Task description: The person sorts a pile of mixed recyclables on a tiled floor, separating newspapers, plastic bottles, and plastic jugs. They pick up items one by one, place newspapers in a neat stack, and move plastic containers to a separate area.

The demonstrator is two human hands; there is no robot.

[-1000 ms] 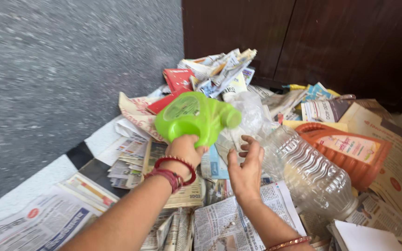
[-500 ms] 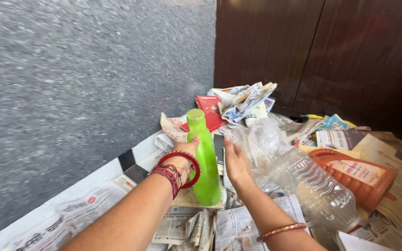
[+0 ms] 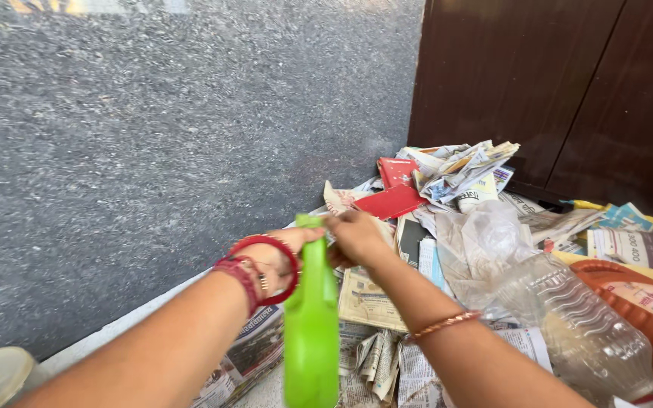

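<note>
Right now my left hand [image 3: 277,253] grips the green plastic bottle [image 3: 310,325] at lower centre, while my right hand [image 3: 353,236] closes over its cap [image 3: 310,221] — best to hold the body steady and twist squarely, above the newspapers [image 3: 372,302].

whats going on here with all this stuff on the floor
A person holds a green bottle upright in the left hand, while the right hand is at its cap. Below and beyond the hands lies a heap of newspapers against a grey wall. To the right lie a clear plastic bottle, an orange jug and a crumpled plastic bag. Red booklets sit further back.
</note>
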